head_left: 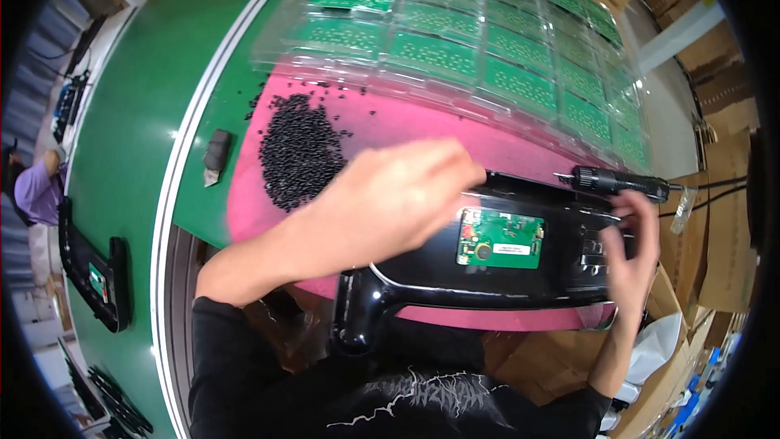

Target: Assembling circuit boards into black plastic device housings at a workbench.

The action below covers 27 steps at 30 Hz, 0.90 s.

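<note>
A glossy black plastic housing (422, 272) with a rounded handle-like end lies in front of me on the pink mat (390, 126). Set into its top is a green circuit board (501, 238) with a white label. My left hand (406, 191), blurred by motion, hovers over the housing's far left part. Its fingers are curled together, and what they may hold is hidden. At the housing's right end is my right hand (635, 248), fingers apart and slightly bent, with no object visible in it. Just beyond that hand lies a black electric screwdriver (613, 183), its bit pointing left.
A pile of small black screws (299, 150) is heaped on the mat's left side. Clear plastic trays of green circuit boards (435, 49) stand behind. A dark grey block (218, 149) sits left of the mat. Another black housing (97, 276) and a person in purple (39, 187) are far left.
</note>
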Motion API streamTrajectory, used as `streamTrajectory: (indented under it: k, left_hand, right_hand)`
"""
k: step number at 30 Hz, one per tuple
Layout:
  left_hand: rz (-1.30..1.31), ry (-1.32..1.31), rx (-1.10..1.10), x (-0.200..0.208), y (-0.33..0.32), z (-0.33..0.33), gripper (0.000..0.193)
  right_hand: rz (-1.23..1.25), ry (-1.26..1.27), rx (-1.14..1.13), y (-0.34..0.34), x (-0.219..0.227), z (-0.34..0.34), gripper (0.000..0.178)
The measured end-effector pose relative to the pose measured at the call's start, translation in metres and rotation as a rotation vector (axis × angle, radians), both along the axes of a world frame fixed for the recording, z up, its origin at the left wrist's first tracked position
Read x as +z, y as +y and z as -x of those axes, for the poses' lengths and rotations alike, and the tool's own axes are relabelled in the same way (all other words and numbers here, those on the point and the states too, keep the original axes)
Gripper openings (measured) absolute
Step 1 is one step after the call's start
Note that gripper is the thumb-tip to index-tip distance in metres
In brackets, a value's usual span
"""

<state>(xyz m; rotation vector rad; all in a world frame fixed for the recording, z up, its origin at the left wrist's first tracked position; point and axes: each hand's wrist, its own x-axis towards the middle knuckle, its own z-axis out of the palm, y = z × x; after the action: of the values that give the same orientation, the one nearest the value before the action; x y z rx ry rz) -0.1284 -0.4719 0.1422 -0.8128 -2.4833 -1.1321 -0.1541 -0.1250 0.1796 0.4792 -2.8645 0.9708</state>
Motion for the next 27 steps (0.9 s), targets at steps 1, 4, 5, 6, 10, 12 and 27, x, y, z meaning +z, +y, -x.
streamTrajectory:
  k: [1, 4, 5, 6, 10, 12, 27]
  left_hand:
    - [0.047, -0.001, 0.066, 0.003, -0.011, 0.007, 0.022]
    - [0.277, -0.036, 0.325, -0.002, -0.044, 0.017, 0.02]
    - [0.347, -0.078, 0.332, 0.003, -0.055, 0.015, 0.023]
    - [0.422, -0.127, 0.342, 0.004, -0.061, 0.013, 0.025]
    - [0.51, -0.329, 0.287, 0.0, -0.068, 0.002, 0.039]
    - [0.543, -0.36, 0.281, -0.005, -0.066, 0.002, 0.044]
    - [0.356, -0.26, 0.284, -0.01, -0.067, 0.014, 0.013]
  right_hand:
    - [-0.105, 0.115, -0.095, 0.014, 0.01, 0.006, 0.052]
    - [-0.394, 0.246, -0.291, 0.075, 0.002, 0.042, 0.043]
    - [-0.388, 0.173, -0.308, 0.1, 0.004, 0.053, 0.042]
    - [-0.386, 0.175, -0.303, 0.109, 0.004, 0.06, 0.042]
    - [-0.374, 0.051, -0.316, 0.114, 0.0, 0.072, 0.038]
    - [-0.355, 0.071, -0.337, 0.105, -0.001, 0.072, 0.033]
    - [1.27, -0.174, -0.055, -0.034, -0.003, 0.072, 0.039]
